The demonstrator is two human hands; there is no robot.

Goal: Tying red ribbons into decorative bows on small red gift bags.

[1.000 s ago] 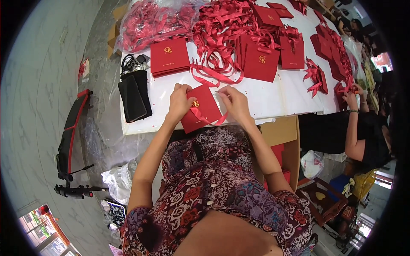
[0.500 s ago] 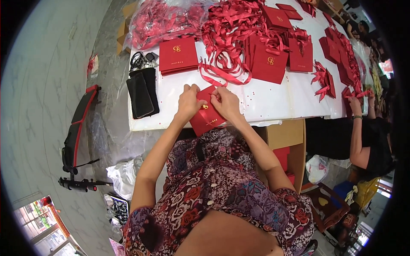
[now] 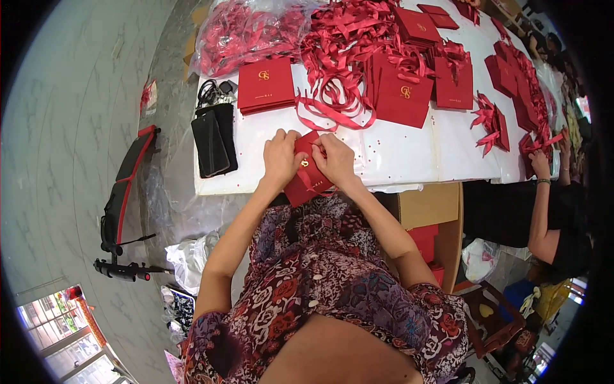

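Observation:
A small flat red bag with gold print lies tilted at the table's near edge, its lower part over my lap. My left hand is closed on its left side, thumb on the front face. At the bag's upper right edge the fingertips of my right hand are pinched together; what is between them is too small and covered to make out. A red ribbon runs down the bag's front. Just beyond my hands lie loose loops of red ribbon.
On the white table are stacked red bags, more bags, a ribbon heap and a plastic sack of ribbons. A black phone lies left. A cardboard box stands below. Another person's hand works at right.
Both hands stay at the bag, with small finger movements at its upper edge. My right hand has shifted slightly left. The view has turned a little.

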